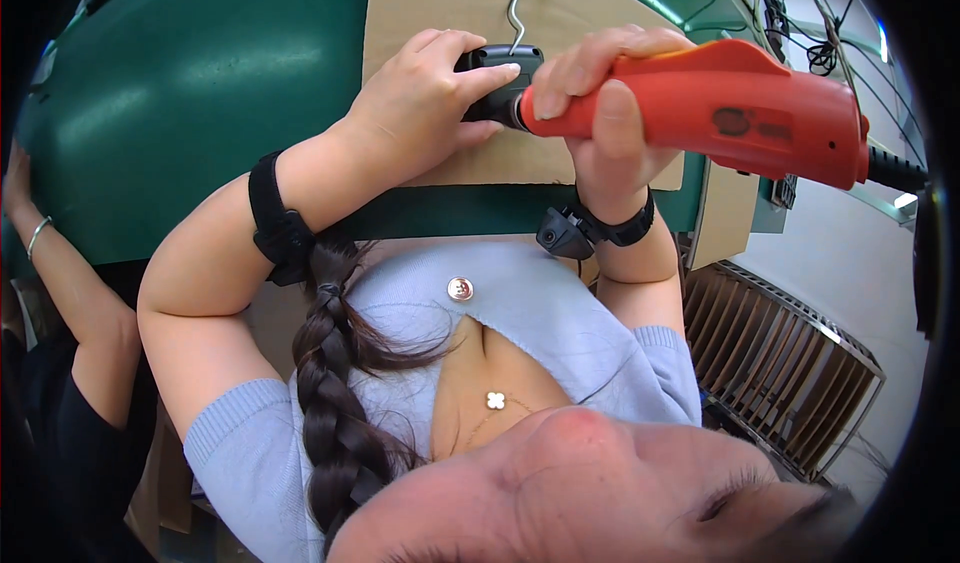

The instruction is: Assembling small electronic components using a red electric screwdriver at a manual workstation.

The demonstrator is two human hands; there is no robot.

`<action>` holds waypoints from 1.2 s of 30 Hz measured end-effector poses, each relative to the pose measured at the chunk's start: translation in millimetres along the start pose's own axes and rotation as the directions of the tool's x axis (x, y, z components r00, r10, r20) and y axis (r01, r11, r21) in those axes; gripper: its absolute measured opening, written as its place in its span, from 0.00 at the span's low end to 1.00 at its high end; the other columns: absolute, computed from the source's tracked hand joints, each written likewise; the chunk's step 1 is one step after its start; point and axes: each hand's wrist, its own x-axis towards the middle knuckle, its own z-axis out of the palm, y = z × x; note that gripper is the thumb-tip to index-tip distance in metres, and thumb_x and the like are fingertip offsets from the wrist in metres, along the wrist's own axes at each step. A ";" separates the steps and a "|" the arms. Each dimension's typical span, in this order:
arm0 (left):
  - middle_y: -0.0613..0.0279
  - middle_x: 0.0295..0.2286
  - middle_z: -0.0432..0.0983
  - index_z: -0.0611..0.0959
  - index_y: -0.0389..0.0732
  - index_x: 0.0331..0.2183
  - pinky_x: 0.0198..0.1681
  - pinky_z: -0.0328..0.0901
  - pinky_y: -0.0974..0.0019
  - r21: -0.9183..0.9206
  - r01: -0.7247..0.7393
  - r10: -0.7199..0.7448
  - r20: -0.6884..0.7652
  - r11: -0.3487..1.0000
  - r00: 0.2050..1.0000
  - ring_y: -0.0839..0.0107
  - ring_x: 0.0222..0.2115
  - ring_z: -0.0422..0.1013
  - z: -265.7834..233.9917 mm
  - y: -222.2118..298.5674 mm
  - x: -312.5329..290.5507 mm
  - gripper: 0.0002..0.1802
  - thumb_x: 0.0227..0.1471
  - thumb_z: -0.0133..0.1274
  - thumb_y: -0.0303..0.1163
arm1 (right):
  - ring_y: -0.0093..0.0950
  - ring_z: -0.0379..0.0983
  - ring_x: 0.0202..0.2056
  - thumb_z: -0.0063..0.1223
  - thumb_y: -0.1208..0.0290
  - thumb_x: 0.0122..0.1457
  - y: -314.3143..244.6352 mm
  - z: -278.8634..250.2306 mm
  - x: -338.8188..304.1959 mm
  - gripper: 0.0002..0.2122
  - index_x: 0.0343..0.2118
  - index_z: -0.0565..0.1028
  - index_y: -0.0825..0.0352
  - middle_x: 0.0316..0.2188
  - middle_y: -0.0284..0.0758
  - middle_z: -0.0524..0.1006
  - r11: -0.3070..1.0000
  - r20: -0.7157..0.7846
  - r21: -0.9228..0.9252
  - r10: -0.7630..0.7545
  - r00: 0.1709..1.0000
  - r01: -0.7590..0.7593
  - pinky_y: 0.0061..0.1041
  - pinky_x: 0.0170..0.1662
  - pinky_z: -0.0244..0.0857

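Note:
A small black device with a metal hook [517,13], which looks like a hanging scale [490,106], lies on a cardboard sheet [430,8]. My left hand [415,98] is closed around its left side, with the fingers on top and the thumb along the near edge. Wrapped in my right hand [610,103] is a red electric screwdriver [740,103], tilted almost level. Its dark nose points left and meets the near part of the black device; the bit's tip is hidden there.
Under the cardboard is a green tabletop [200,93]. At the far left another person's arm [90,313] rests by the table edge. A black cord [893,170] trails from the screwdriver. On the right stand a slatted rack [780,353] and hanging cables [820,58].

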 end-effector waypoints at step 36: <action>0.45 0.55 0.70 0.74 0.40 0.58 0.57 0.66 0.57 0.154 -0.220 0.179 0.240 0.963 0.954 0.51 0.53 0.70 70.1 18.6 290.3 0.37 0.49 0.64 0.45 | 0.46 0.71 0.50 0.58 0.76 0.49 -44.4 -475.7 -71.7 0.28 0.57 0.71 0.59 0.48 0.47 0.72 0.049 -0.309 -0.951 -0.245 0.919 -0.307 0.38 0.55 0.66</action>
